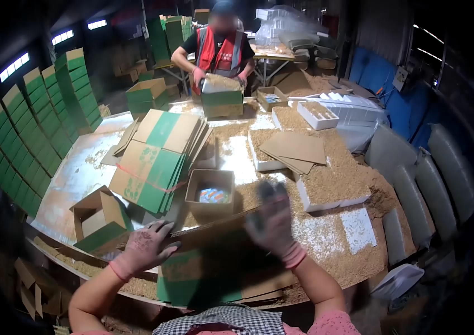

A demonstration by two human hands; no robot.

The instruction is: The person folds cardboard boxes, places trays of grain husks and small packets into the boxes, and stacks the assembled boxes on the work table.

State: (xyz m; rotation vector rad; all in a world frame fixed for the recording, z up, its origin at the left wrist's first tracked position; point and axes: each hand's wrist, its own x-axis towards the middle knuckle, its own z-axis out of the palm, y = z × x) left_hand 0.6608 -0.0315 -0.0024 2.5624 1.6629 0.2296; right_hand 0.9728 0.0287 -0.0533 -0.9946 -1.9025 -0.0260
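A brown cardboard box with green bands (209, 273) stands close in front of me, its far edge raised at a slant. My left hand (146, 248), in a grey glove with a pink cuff, lies over the left end of that edge, fingers and thumb apart. My right hand (273, 218), gloved alike, is above the right end with its fingers stretched upward and blurred by motion. Whether it touches the cardboard I cannot tell. Just beyond stands a small open carton (210, 195) with colourful packets inside. A stack of flattened green-and-brown cartons (158, 156) leans beside it.
Sawdust-like material covers much of the table (69, 190). White foam trays (334, 204) filled with it and loose cardboard sheets (293, 149) lie right. An open box (100, 220) sits left. Across the table, a person in a red vest (223, 53) handles a carton (223, 103).
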